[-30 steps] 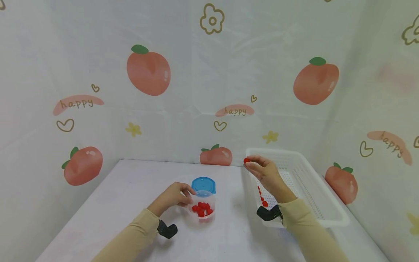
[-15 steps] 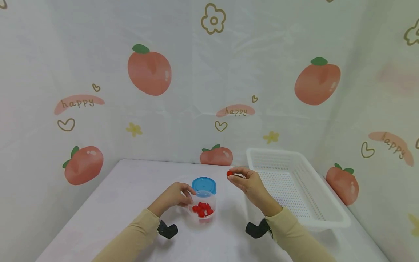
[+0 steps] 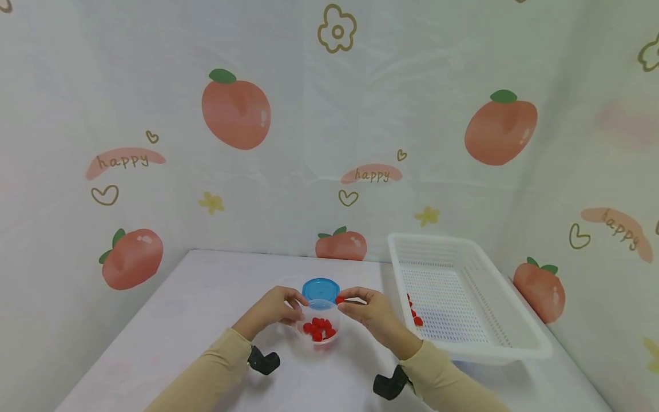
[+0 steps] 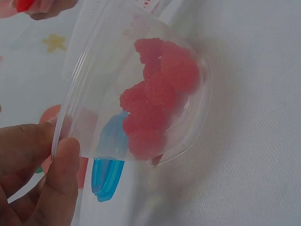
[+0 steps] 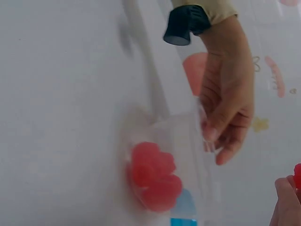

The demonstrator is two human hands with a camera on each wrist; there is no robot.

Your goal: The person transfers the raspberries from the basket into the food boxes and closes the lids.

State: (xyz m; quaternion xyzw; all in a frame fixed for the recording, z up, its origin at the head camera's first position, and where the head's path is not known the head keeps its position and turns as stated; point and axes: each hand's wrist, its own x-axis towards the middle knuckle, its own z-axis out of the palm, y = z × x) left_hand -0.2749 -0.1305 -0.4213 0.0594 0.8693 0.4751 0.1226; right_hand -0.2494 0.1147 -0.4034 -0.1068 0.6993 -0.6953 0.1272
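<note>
With thumb and fingertips, my left hand pinches the rim of a clear plastic tub standing on the table. Several red raspberries lie in the bottom of the tub, seen through its wall. My right hand pinches a single raspberry between thumb and fingers. That raspberry is beside the tub's right rim in the head view, above the level of the fruit inside. In the right wrist view only the right fingertips and part of the berry show at the lower right edge.
A blue lid lies behind the tub. To the right stands a large white perforated basket, with a few raspberries along its left side. A patterned white cloth hangs behind the table.
My right hand has carried the raspberry leftward and down from over the basket to the tub's right rim. The left hand has kept its grip on the tub.
</note>
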